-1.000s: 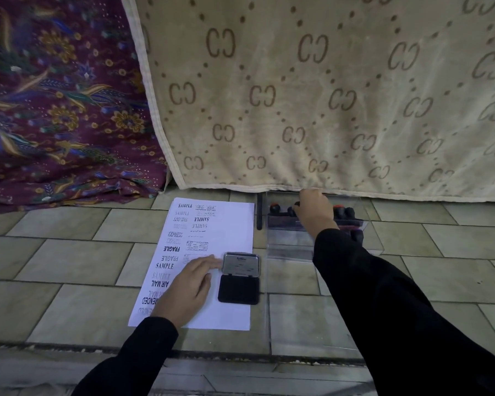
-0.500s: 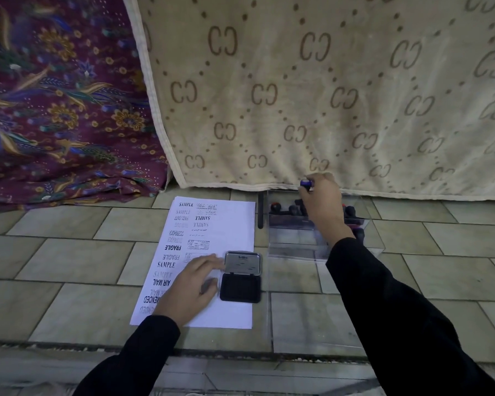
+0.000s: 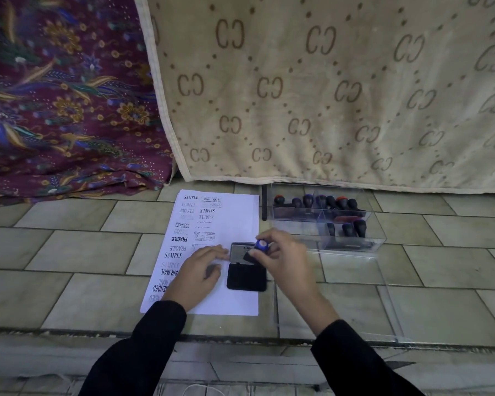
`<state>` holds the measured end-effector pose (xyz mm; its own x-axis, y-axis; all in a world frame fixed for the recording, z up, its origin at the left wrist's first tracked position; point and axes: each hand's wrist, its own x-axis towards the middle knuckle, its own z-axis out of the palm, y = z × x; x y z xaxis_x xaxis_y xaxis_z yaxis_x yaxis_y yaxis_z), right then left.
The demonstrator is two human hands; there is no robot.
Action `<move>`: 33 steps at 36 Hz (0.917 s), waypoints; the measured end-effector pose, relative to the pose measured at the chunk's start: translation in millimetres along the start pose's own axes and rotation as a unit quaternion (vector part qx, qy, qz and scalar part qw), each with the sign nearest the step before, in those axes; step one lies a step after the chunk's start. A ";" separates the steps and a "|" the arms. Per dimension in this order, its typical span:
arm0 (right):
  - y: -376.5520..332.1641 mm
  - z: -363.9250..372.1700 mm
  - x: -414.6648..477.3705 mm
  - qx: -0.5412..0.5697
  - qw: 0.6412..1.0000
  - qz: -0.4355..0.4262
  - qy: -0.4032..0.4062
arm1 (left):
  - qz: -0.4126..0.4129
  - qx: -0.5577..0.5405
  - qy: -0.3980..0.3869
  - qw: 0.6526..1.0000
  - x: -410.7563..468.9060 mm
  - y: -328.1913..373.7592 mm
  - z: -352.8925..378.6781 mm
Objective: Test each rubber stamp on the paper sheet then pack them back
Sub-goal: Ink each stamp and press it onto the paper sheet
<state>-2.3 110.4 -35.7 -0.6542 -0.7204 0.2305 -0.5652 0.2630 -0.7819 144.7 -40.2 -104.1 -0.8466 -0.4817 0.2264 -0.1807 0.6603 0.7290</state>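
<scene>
A white paper sheet [image 3: 235, 218] lies on the tiled floor, printed with several stamp marks such as SAMPLE, EXPRESS and FRAGILE. An open black ink pad [image 3: 246, 277] sits on its right edge. My right hand [image 3: 286, 258] pinches a blue-handled rubber stamp [image 3: 260, 245] just above the pad's lid. Flat on the sheet left of the pad lies my left hand [image 3: 197, 270], fingertips touching the pad's lid. A clear plastic box [image 3: 352, 244] farther right holds several more stamps [image 3: 315, 202] with black, blue and red handles.
A beige patterned blanket [image 3: 326, 95] hangs behind the box, a maroon floral cloth [image 3: 63, 104] to its left. The box's clear lid [image 3: 335, 304] lies flat on the floor in front of it. A dark pen-like stick [image 3: 264, 202] lies between sheet and box.
My right hand lifted a blue stamp out of the box and brought it left and nearer, over the ink pad. The left hand stayed on the sheet.
</scene>
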 end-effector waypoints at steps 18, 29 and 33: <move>-3.6 11.7 -17.5 -0.072 0.991 -0.088 -0.064 | -0.013 -0.012 0.007 1.000 1.2 0.2 -0.6; -2.0 18.5 -23.7 -0.076 0.992 -0.073 -0.068 | -0.127 -0.276 0.073 0.950 5.4 5.4 -14.1; -1.9 19.3 -24.1 -0.076 0.992 -0.073 -0.066 | -0.142 -0.412 0.138 0.889 6.7 3.9 -32.6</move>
<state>24.3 114.9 -50.9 -0.4928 -0.8337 0.2493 -0.7254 0.2353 -0.6469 154.7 -59.5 -78.7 -0.6490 -0.7604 0.0243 0.1571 -0.1027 0.9822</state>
